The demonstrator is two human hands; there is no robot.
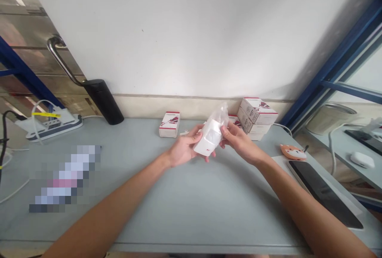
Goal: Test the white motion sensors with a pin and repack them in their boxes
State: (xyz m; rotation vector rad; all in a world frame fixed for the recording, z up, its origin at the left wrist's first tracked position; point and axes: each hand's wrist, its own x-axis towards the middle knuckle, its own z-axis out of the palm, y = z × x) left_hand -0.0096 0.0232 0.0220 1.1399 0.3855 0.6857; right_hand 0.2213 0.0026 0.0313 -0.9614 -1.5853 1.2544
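Observation:
A white device in a clear plastic bag [209, 137] is held tilted above the middle of the table. It has a rounded window and a small red mark at its lower end; its exact kind I cannot make out. My left hand [186, 146] grips its left side, thumb on top and fingers beneath. On the other side, my right hand [238, 140] pinches the bag's edge between thumb and fingers. Behind the hands, a small white and red box [169, 124] stands on the table. More such boxes [257, 116] are stacked to the right, partly hidden by my right hand.
A black bottle [103, 100] stands against the wall at left, near a power strip [53, 127] with cables. A pixelated item [65, 180] lies front left. To the right are an orange animal-shaped case [293, 152] and a dark tablet [325, 192]. The grey table [185, 218] meets a wall behind.

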